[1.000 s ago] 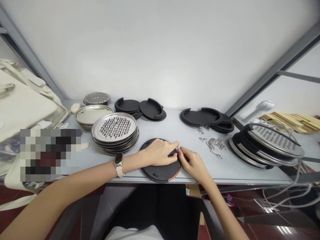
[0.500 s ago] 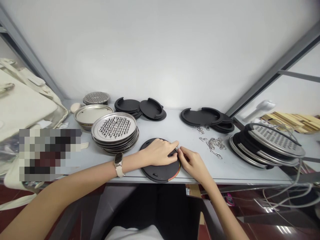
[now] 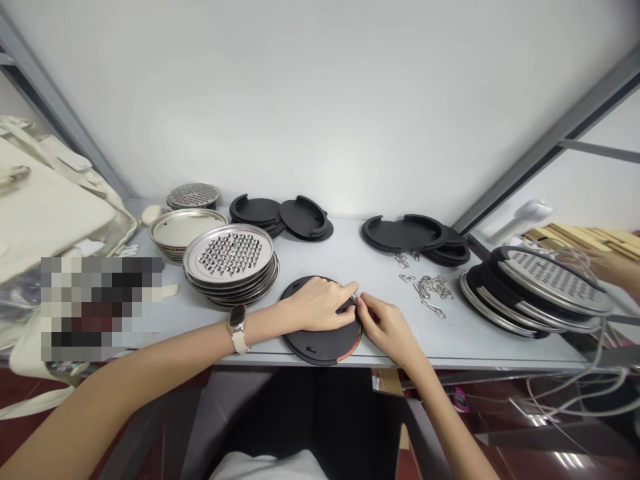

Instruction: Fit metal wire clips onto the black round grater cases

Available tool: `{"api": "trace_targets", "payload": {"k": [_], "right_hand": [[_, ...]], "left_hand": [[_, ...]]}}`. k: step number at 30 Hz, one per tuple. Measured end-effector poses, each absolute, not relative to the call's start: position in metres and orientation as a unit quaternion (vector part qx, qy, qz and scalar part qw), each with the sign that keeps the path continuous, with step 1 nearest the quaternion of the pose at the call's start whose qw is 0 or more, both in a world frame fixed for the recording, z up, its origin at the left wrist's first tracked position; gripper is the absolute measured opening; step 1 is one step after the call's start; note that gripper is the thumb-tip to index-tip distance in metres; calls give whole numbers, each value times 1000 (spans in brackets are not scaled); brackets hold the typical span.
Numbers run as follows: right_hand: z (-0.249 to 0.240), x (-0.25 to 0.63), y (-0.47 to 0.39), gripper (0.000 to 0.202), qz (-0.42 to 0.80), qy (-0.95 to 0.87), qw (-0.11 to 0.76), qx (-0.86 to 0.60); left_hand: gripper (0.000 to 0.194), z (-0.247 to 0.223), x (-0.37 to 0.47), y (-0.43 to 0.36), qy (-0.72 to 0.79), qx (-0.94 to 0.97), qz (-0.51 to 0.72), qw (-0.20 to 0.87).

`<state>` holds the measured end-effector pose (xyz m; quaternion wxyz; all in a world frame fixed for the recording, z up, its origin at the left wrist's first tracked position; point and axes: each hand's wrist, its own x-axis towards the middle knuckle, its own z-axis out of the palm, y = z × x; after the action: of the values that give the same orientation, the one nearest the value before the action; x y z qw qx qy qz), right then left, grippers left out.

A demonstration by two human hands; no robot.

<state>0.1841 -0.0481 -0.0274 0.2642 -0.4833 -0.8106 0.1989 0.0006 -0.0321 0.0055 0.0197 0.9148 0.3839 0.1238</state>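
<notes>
A round black disc (image 3: 320,340) lies flat at the near edge of the grey shelf (image 3: 350,263), with a coloured rim showing on its right side. My left hand (image 3: 320,305) rests on top of the disc and presses it down. My right hand (image 3: 387,327) is at the disc's right edge, fingertips pinched on a small metal clip (image 3: 354,299) against the left hand's fingers. A watch sits on my left wrist. The clip is mostly hidden by the fingers.
A stack of perforated steel discs (image 3: 230,261) stands left of my hands, with plain steel plates (image 3: 183,230) behind. Black discs (image 3: 280,215) and more of them (image 3: 415,237) lie at the back. Loose metal clips (image 3: 430,288) lie right. Another stack (image 3: 535,290) stands far right, where another person's hand (image 3: 613,267) shows.
My hands have stayed in place on the disc. Another person's hand has come into view at the far right edge.
</notes>
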Motion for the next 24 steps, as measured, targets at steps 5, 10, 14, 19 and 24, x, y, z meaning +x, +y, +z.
{"api": "trace_targets", "payload": {"k": [5,10,14,19,24], "right_hand": [[-26,184,-49,31,202,-809,265,-484],[-26,184,-49,30,200,-811,266,-482],[-27,184,-50,30,195,-809,266,-486],[-27,183,-49,30,192,-810,266,-487],[-26,183,-49,30,193,-811,262,-487]], "left_hand": [[15,7,0,-31,383,916,119,21],[15,7,0,-32,379,917,124,25],[14,5,-1,-32,377,917,128,21],[15,6,-1,-32,376,918,128,23],[16,7,0,-32,380,917,119,34]]}}
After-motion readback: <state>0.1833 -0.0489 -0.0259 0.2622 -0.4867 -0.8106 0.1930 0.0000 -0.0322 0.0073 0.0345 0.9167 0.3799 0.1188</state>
